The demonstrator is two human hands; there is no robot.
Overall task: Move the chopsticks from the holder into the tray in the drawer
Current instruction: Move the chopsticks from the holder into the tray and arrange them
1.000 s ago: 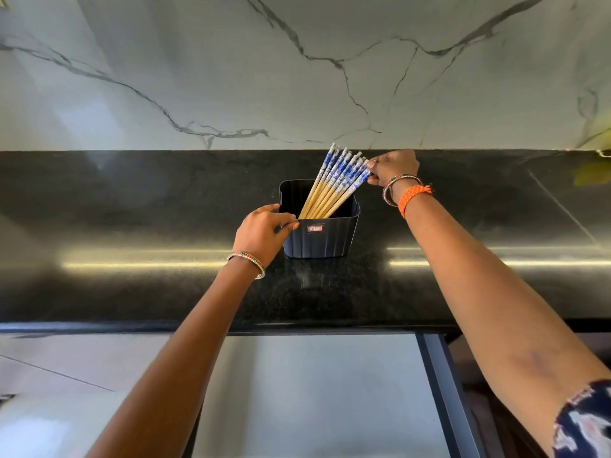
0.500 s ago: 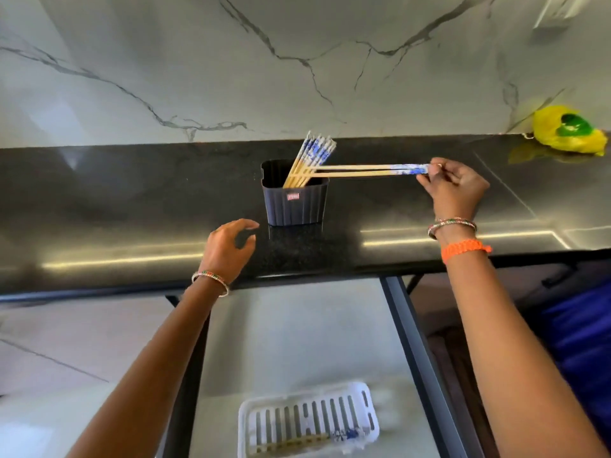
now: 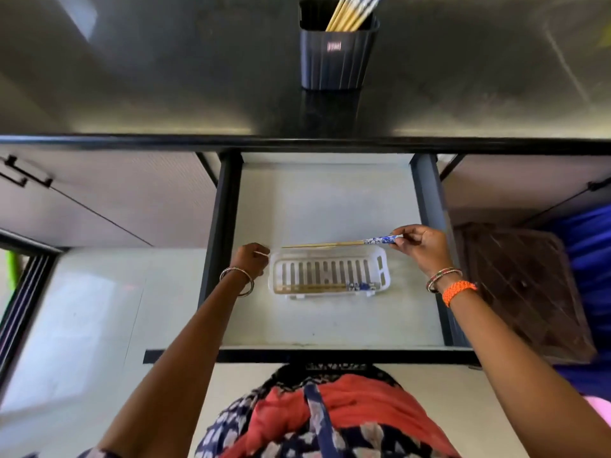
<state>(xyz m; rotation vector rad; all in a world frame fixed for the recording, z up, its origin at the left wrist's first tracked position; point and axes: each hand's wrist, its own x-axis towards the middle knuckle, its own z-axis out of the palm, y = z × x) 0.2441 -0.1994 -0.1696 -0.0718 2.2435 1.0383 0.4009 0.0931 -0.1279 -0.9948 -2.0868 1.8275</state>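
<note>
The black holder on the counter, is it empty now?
No. The holder has a bunch of chopsticks standing in it, while the right hand carries another pair over the white tray.

Bright daylight, countertop (image 3: 132, 77) glare (edges warped)

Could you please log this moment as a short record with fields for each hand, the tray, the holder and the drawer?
right hand: pinches the blue ends of the held chopsticks, level over the tray's far edge
left hand: at the tray's left end, contact unclear
tray: white, slotted, already has chopsticks along its near side
holder: dark, on the counter, more chopsticks inside
drawer: open
</note>
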